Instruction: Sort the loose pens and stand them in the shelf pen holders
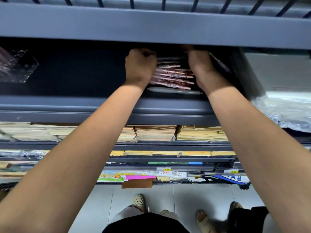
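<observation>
Two forearms of mine cross the dark grey metal shelf lip in front of a heap of loose pink plastic pens. Just before the heap lies a long pale grey pen. My left hand curls against the heap's left end, and my right hand is at its right end, fingers hidden. I cannot tell whether either grips a pen.

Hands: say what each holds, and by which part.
Left hand grips the pink pens by their left ends. Right hand: fingers hidden under the shelf, so it cannot be told.
</observation>
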The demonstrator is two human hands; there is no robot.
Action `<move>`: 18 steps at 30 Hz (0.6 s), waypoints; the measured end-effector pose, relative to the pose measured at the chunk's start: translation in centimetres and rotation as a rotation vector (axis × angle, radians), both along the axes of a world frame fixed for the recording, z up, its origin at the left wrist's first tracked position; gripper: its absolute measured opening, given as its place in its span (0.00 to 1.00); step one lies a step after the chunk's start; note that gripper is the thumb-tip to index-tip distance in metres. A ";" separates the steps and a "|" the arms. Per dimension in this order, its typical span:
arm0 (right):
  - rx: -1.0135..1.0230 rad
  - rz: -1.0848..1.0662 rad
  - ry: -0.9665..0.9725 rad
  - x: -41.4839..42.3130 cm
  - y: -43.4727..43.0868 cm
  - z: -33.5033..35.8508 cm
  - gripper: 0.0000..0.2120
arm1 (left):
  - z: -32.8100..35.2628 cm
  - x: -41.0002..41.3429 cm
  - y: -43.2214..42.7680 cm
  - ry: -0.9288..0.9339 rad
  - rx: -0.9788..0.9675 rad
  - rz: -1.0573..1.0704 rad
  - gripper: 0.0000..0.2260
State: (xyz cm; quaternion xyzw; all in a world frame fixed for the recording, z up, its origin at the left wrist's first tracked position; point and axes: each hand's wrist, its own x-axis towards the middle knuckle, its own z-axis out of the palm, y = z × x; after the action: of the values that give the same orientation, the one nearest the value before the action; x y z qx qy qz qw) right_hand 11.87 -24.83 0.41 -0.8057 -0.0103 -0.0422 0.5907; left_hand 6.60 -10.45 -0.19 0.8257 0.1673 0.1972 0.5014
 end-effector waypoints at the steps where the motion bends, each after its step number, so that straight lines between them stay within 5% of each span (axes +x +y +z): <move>1: 0.027 -0.026 -0.052 0.3 -0.5 -0.4 0.16 | 0.0 -0.2 0.6 -0.011 -0.007 0.003 0.10; 5: 0.216 -0.194 -0.020 -1.2 -2.6 -1.5 0.06 | -0.8 -0.7 1.6 -0.043 0.083 0.007 0.10; 11: 0.220 -0.287 -0.011 -3.3 0.2 -2.3 0.13 | -0.7 -0.3 -1.1 0.029 0.057 -0.037 0.14; 18: 0.168 -0.363 -0.037 -1.4 -0.3 -1.5 0.16 | -1.2 -0.3 -1.3 0.051 0.292 -0.070 0.16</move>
State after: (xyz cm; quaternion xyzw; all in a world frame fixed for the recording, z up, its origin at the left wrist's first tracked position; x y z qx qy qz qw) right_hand 10.46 -25.17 -1.06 -0.7412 0.1278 -0.1635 0.6384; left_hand 6.26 -11.71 -1.42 0.8999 0.1207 0.1805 0.3781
